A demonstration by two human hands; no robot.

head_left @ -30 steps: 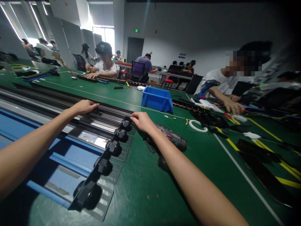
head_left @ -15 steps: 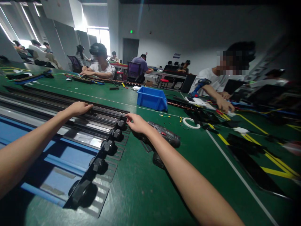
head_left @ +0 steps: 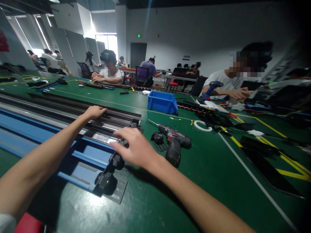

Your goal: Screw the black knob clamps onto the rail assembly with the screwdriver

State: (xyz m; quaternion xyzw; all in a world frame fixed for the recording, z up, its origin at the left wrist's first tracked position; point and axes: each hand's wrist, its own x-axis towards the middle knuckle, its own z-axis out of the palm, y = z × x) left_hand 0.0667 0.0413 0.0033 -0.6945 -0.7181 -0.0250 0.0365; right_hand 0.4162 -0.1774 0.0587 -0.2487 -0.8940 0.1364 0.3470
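Several long black rails [head_left: 121,117] lie side by side on the green table, next to blue channel-shaped panels [head_left: 91,162]. My left hand [head_left: 95,112] rests on the black rails, its fingers curled together over one. At the rails' near ends runs a row of black end pieces with round knobs [head_left: 106,183] and slotted flat plates. My right hand [head_left: 136,147] is over the middle of that row, thumb and fingers apart around an end piece it partly hides. Whether it touches that piece I cannot tell.
A black cordless drill [head_left: 175,137] lies right of my right hand, beside a loose black knobbed piece [head_left: 158,138]. Beyond are a blue bin [head_left: 162,102], a white ring [head_left: 202,127] and yellow strips. A co-worker [head_left: 220,81] sits across at the right, with wires and parts in front.
My right hand has moved from the far end of the knob row back toward me, and its fingers have spread. My left hand stays on the rails. The view has shifted slightly.
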